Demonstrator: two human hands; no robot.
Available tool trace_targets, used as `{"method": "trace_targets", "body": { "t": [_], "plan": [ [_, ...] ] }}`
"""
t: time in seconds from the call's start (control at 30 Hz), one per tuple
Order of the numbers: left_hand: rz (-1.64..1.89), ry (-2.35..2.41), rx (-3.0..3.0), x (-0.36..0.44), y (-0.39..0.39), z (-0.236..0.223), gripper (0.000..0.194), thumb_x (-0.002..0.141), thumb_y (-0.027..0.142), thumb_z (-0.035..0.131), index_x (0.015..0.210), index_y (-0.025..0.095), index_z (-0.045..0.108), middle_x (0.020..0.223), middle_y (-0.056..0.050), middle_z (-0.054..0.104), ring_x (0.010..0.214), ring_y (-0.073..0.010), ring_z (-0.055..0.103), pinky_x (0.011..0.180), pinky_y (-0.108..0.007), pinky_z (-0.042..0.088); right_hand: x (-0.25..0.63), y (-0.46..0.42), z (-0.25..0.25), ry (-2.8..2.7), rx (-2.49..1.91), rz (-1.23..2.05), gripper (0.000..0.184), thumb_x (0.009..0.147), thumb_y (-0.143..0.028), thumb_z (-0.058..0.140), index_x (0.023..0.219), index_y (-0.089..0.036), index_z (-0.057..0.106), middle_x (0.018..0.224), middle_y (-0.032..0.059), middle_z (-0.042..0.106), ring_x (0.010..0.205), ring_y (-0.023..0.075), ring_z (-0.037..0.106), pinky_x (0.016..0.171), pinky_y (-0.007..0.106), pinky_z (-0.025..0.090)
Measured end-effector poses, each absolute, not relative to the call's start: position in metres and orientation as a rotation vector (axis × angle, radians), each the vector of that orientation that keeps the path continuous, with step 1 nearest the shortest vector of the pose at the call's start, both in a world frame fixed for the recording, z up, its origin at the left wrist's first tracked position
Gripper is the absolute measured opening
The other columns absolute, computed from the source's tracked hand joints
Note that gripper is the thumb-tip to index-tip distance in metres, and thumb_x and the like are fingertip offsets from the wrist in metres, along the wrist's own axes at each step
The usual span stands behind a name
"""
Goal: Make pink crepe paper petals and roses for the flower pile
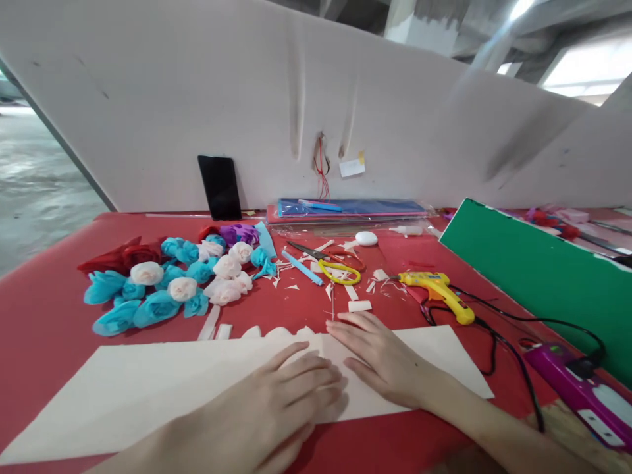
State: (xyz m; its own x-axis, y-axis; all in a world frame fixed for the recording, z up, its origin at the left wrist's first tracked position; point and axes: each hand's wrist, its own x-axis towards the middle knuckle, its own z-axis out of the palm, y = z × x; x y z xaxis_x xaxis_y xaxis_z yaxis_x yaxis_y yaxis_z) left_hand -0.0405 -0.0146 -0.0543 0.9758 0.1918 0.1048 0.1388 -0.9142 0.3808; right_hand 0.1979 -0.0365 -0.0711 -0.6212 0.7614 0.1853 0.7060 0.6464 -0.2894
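Holds left hand (284,405) low over white sheet (162,378), fingers slightly parted — lays right hand (382,362) there, fingers spread.

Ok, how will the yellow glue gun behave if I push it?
The glue gun looks like hard plastic, so it should stay stiff. Lying on its side, it would probably slide or pivot rather than roll. The black cord at its handle may tug it or swing it round.
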Motion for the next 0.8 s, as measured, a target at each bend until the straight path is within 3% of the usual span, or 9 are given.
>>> {"method": "trace_targets", "body": {
  "t": [0.13,0.23,0.4,0.67,0.8],
  "plan": [
    [0.104,0.236,2.742,-0.044,-0.008,-0.055,0.06,0.092,0.015,0.038,0.147,0.027,0.016,0.148,-0.001,0.036,0.138,-0.0177,0.028,0.117,-0.041,0.007,0.199,-0.035,-0.073,-2.529,-1.282,0.276,0.039,0.094,-0.022,0.041,0.13,-0.008,0.047,0.132,0.0162,0.055,0.127,0.0243,0.044,0.104,0.045,0.038],
    [-0.004,0.266,2.679,-0.051,0.005,-0.056,0.053,0.097,0.023,0.033,0.147,0.029,0.016,0.151,0.001,0.03,0.139,-0.0157,0.022,0.117,-0.038,0.006,0.202,-0.033,-0.075,-2.496,-1.337,0.277,0.04,0.094,-0.024,0.041,0.13,-0.006,0.047,0.134,0.0178,0.052,0.128,0.0257,0.043,0.106,0.047,0.037],
    [-0.003,0.339,2.628,-0.061,0.02,-0.066,0.048,0.098,0.026,0.033,0.145,0.031,0.022,0.15,0.003,0.03,0.139,-0.0142,0.022,0.116,-0.034,0.011,0.206,-0.03,-0.078,-2.444,-1.392,0.289,0.042,0.093,-0.023,0.041,0.132,-0.006,0.045,0.135,0.0174,0.052,0.129,0.0266,0.043,0.107,0.049,0.036],
    [-0.065,0.423,2.636,-0.063,0.02,-0.077,0.049,0.099,0.032,0.029,0.146,0.035,0.017,0.152,0.009,0.022,0.14,-0.015,0.018,0.117,-0.034,0.009,0.209,-0.031,-0.078,-2.487,-1.287,0.334,0.04,0.091,-0.022,0.044,0.127,-0.009,0.052,0.13,0.0143,0.057,0.125,0.0216,0.049,0.105,0.036,0.041],
    [-0.068,0.408,2.645,-0.063,0.018,-0.075,0.048,0.099,0.033,0.028,0.146,0.033,0.017,0.152,0.008,0.023,0.14,-0.0149,0.019,0.117,-0.034,0.009,0.21,-0.028,-0.076,-2.493,-1.273,0.285,0.04,0.09,-0.021,0.044,0.128,-0.007,0.051,0.131,0.0154,0.056,0.127,0.0223,0.046,0.109,0.041,0.036]
  ]
}}
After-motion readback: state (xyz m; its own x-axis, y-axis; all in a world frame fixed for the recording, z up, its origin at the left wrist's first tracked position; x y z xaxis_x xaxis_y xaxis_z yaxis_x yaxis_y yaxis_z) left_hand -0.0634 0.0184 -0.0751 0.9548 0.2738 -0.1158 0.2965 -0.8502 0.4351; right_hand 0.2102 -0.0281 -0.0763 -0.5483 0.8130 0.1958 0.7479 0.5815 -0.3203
